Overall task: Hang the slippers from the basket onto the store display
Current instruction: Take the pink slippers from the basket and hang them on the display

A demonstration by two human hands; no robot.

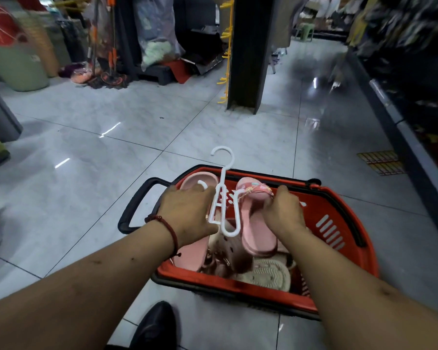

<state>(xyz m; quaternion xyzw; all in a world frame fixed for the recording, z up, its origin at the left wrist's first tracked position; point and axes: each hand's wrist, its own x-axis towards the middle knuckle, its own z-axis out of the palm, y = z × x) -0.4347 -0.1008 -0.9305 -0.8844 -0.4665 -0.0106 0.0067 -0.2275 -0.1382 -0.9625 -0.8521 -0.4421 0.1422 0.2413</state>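
Hands apart, both above basket (pixel 339 198). Left hand (pixel 187 213) grips white hanger (pixel 223 178); right hand (pixel 283 213) clamped on pink slipper (pixel 257 231), over basket centre. Risk: slipper half-seated on hanger arm, drops back into basket on lift. Yellow pegs (pixel 225 34) well beyond basket.

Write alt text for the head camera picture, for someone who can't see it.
Seen from above, a person's left hand holds a white plastic hanger while the right hand grips a pink slipper beside it, over a red basket of more slippers on a tiled shop floor. A yellow hook rack stands further off.
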